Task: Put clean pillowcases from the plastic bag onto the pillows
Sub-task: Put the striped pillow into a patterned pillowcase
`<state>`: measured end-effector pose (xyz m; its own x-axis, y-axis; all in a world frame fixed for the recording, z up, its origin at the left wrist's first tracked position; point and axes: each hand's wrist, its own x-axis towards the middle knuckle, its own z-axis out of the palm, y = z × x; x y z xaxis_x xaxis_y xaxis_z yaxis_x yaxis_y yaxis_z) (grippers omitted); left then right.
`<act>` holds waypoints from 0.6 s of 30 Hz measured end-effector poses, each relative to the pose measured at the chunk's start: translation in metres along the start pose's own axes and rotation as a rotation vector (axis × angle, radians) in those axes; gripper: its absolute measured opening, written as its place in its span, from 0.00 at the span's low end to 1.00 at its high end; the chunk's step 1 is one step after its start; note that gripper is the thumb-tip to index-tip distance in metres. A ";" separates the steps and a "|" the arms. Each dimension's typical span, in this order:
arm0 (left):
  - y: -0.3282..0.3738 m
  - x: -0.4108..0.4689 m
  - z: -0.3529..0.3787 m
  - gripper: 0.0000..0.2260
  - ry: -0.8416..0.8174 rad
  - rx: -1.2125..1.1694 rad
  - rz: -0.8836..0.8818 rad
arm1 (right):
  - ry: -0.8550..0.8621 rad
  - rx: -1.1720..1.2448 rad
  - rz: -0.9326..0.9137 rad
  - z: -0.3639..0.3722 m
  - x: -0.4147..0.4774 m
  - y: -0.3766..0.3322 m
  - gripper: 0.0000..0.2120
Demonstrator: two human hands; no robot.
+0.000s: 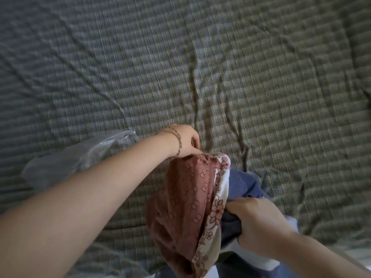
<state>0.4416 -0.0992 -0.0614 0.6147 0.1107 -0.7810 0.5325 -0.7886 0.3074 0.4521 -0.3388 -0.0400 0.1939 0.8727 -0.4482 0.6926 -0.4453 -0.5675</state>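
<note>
Although one pillowcase (186, 197) is out of the plastic bag (76, 159), no pillow in view wears it yet, so the task reads as early in its first fitting. The left hand (186, 141), just below the frame's centre, pinches the upper hem of the rust-pink case with its fingers curled round the cloth. The case hangs from that grip toward 6 o'clock, showing a white floral border along its 3 o'clock edge.

The right hand (259, 223), at 5 o'clock of the frame, is closed round a blue ribbed bundle (243, 185) with white patches, which touches the floral border. I take it for the pillow, though blur and folds leave that uncertain, and I cannot tell whether any of it lies inside the case's mouth.

The plastic bag lies crumpled on the bed (241, 67) at 8 o'clock, partly behind the left forearm; what it holds cannot be made out. No other pillow shows.

By my reading, fetching a case is done. What is left is opening its mouth, feeding the blue bundle in, drawing the cloth down over it, and repeating for any further pillows.
</note>
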 end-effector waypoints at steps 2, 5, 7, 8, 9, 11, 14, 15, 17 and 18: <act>-0.007 0.005 -0.007 0.09 -0.125 0.001 -0.021 | -0.043 -0.081 -0.074 -0.001 -0.003 0.003 0.17; -0.026 0.002 -0.010 0.08 -0.350 -0.023 -0.020 | -0.077 -0.135 -0.175 -0.001 -0.010 0.008 0.15; -0.033 -0.003 0.002 0.08 -0.528 0.057 0.027 | -0.059 -0.135 -0.230 0.000 -0.013 0.010 0.14; -0.036 -0.007 0.012 0.10 -0.607 0.105 0.049 | -0.051 -0.128 -0.256 0.000 -0.014 0.010 0.13; -0.037 -0.010 0.021 0.12 -0.665 0.134 0.063 | -0.051 -0.126 -0.284 0.000 -0.015 0.010 0.11; -0.038 -0.015 0.038 0.14 -0.668 0.100 0.075 | -0.059 -0.149 -0.360 0.000 -0.015 0.011 0.10; -0.030 -0.009 0.051 0.12 -0.489 -0.015 0.069 | -0.058 -0.182 -0.507 0.001 -0.012 0.011 0.09; -0.026 -0.004 0.054 0.11 -0.410 -0.034 0.065 | -0.039 -0.184 -0.551 0.001 -0.010 0.009 0.09; -0.020 0.012 0.057 0.10 -0.215 -0.055 0.041 | -0.005 -0.195 -0.589 0.002 -0.004 0.005 0.09; -0.017 0.021 0.056 0.10 -0.122 -0.086 0.013 | 0.009 -0.201 -0.598 0.004 -0.002 0.004 0.10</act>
<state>0.4127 -0.1167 -0.1131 0.5494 0.0220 -0.8353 0.5761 -0.7340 0.3597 0.4522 -0.3434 -0.0438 -0.2621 0.9611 -0.0867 0.8000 0.1662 -0.5765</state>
